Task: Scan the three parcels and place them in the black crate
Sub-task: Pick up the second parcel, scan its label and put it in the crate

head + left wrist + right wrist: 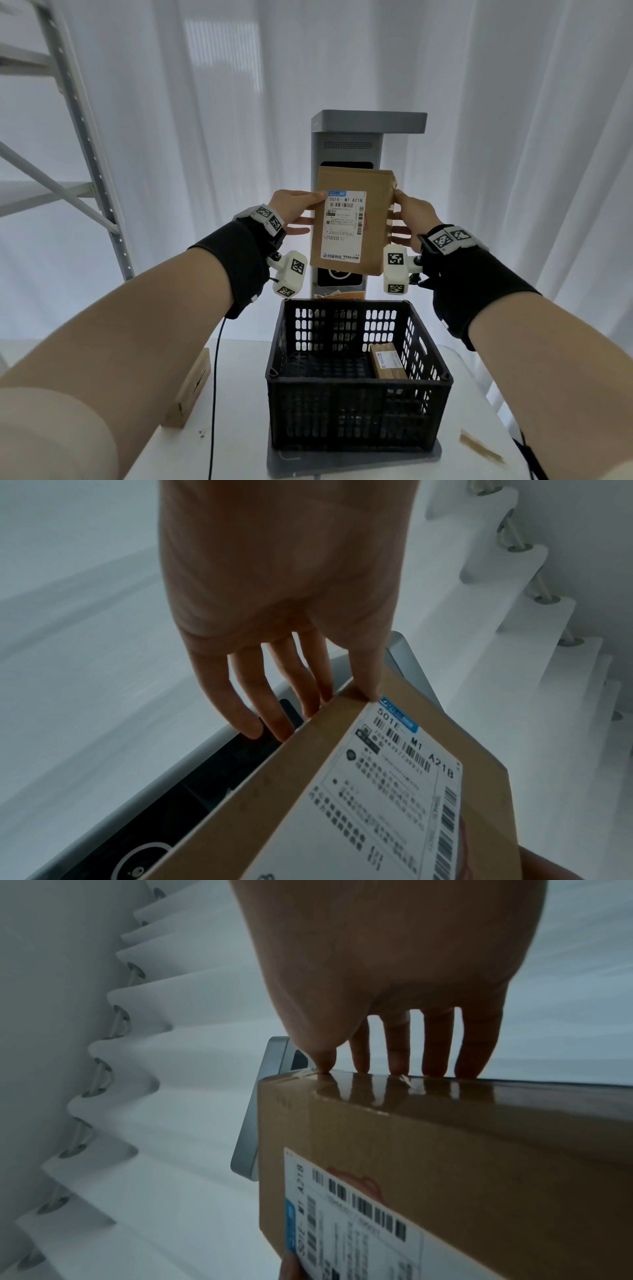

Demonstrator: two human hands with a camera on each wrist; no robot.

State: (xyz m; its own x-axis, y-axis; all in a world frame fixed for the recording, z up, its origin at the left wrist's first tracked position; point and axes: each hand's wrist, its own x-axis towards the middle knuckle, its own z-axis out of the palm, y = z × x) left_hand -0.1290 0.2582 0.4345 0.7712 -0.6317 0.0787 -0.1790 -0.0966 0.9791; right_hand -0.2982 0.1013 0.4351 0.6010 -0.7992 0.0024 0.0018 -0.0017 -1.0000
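White pleated curtains (pixel 513 137) hang across the whole back of the room, and soft daylight glows through them, brightest in a pale rectangular patch (pixel 222 68) high up behind the cloth. In the wrist views the curtain tops (pixel 113 1031) fold in deep waves threaded on metal eyelet rings (pixel 548 599). At the left stands a grey metal shelving rack (pixel 85 144) with perforated uprights, a diagonal brace and flat light shelves. Below, a smooth white tabletop (pixel 239 394) spreads toward the viewer, evenly lit and faintly shadowed.
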